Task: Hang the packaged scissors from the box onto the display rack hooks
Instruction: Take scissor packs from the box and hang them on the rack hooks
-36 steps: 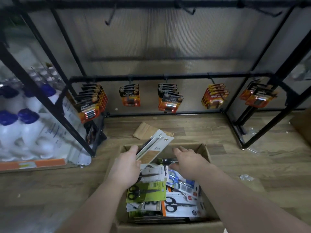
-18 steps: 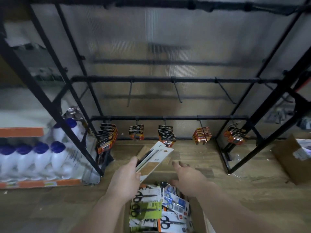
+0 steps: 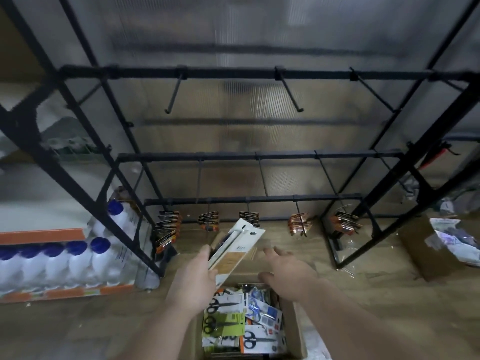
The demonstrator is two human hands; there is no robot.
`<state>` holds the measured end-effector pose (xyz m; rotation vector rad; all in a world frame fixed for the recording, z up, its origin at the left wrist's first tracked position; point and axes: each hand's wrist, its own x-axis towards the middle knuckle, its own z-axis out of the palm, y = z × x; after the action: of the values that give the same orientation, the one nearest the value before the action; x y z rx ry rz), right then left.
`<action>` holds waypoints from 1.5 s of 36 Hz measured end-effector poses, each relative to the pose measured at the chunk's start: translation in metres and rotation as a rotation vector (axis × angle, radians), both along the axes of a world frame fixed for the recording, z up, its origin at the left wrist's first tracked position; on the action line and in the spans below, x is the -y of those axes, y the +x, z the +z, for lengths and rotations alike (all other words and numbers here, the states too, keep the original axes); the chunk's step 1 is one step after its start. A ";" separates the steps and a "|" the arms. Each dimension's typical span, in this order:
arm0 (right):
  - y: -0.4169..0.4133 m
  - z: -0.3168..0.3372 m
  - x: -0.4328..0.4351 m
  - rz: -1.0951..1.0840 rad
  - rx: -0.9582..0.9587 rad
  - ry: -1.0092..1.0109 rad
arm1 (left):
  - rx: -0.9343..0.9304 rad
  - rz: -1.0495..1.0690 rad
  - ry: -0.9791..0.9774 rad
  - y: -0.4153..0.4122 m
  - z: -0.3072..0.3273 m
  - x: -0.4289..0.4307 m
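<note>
My left hand (image 3: 193,281) grips a scissors pack (image 3: 237,245), white and tan card, tilted up toward the rack above the box. My right hand (image 3: 288,274) hovers open over the far edge of the cardboard box (image 3: 296,333), holding nothing. The box holds several more packaged scissors (image 3: 241,323) with black, blue and green cards. The black display rack (image 3: 259,74) rises in front. Its upper rail has bare hooks (image 3: 172,96) and the middle rail (image 3: 259,157) also has bare hooks.
The lowest rail carries orange-and-black battery packs (image 3: 300,224) on several hooks. White bottles with blue caps (image 3: 72,263) stand in a tray at the left. Another open carton (image 3: 441,242) sits on the wooden floor at the right.
My view has tilted upward, so more rack rails show and the box has slid toward the bottom edge. My left hand has lifted the pack slightly; my right hand has risen off the box's contents.
</note>
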<state>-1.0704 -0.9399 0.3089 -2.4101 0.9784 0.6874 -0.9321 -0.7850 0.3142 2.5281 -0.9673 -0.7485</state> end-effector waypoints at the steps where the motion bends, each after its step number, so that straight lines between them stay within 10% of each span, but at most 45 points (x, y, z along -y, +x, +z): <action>1: 0.001 0.007 0.002 -0.005 -0.002 0.000 | -0.003 0.002 0.001 0.001 0.007 0.002; 21: 0.024 0.131 0.032 -0.113 0.104 -0.054 | 0.028 0.014 -0.124 0.032 0.132 0.036; 54: 0.041 0.166 0.015 -0.211 0.330 -0.008 | -0.109 -0.024 -0.203 0.033 0.164 0.046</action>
<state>-1.0293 -0.9553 0.4750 -2.2853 1.0712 0.2023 -0.8988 -0.8309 0.4781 2.2814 -0.9857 -0.7463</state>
